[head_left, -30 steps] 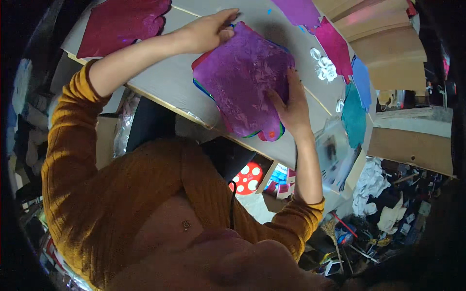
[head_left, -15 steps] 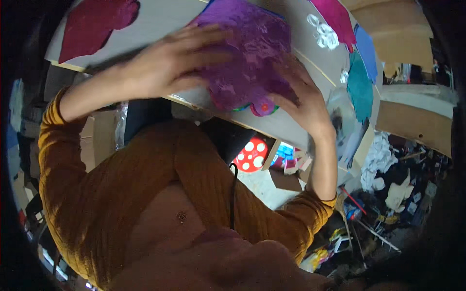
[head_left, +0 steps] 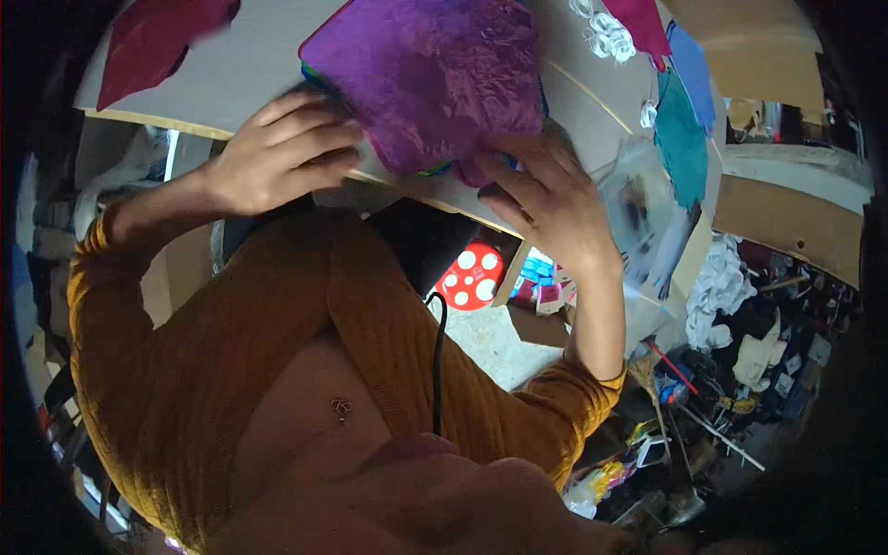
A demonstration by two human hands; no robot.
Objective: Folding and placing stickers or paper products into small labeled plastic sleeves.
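Note:
A shiny purple cloth piece lies flat on the grey table, with blue and green edges of other layers showing under it. My left hand is beside its near left edge, fingers extended and slightly apart, holding nothing. At the near right, my right hand reaches to a small rounded purple tab on the cloth's near edge. Its fingertips touch or hover over the tab; thumb and fingers stand apart.
Dark red cloth lies far left. Teal cloth, blue cloth, magenta cloth and white cord coils lie right. Below the table are a red, white-dotted round object and an open box. Clutter and a broom cover the lower right floor.
The purple cloth, earlier rumpled under both hands, now lies flatter and more squared. My left hand has drawn off it toward the near left; my right hand has moved slightly nearer me.

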